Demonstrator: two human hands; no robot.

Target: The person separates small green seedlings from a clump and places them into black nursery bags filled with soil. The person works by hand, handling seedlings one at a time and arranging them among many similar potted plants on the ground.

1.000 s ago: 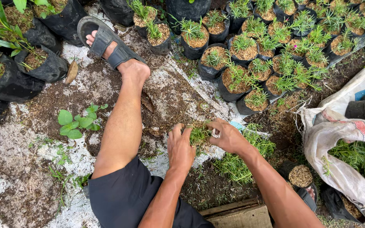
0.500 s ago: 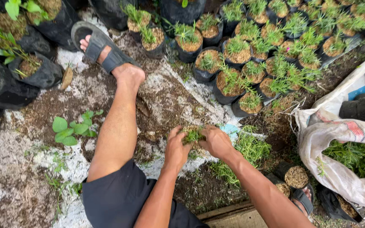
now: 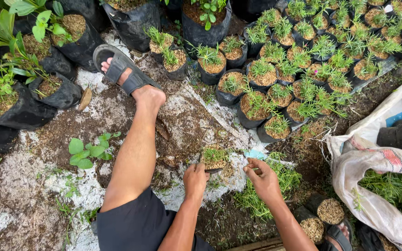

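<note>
Small black nursery bag of soil with a grass seedling on the ground ahead | left hand fingers curled, gripping its rim | right hand just beside, fingertips pinched, contents unclear | potted seedlings grouped beyond | loose seedlings in white sack remain unpotted

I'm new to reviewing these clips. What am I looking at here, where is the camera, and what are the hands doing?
There is no machine here. A camera on a person's head looks down at their own two bare hands and outstretched leg; they sit on the soil-strewn ground. The left hand touches a small black pot of grassy seedlings. The right hand hovers beside it with fingers pinched, though what they pinch is too small to tell. Beyond stand rows of similar potted seedlings, on the right lies a white sack holding green cuttings, and loose green shoots lie near the right wrist.
</note>
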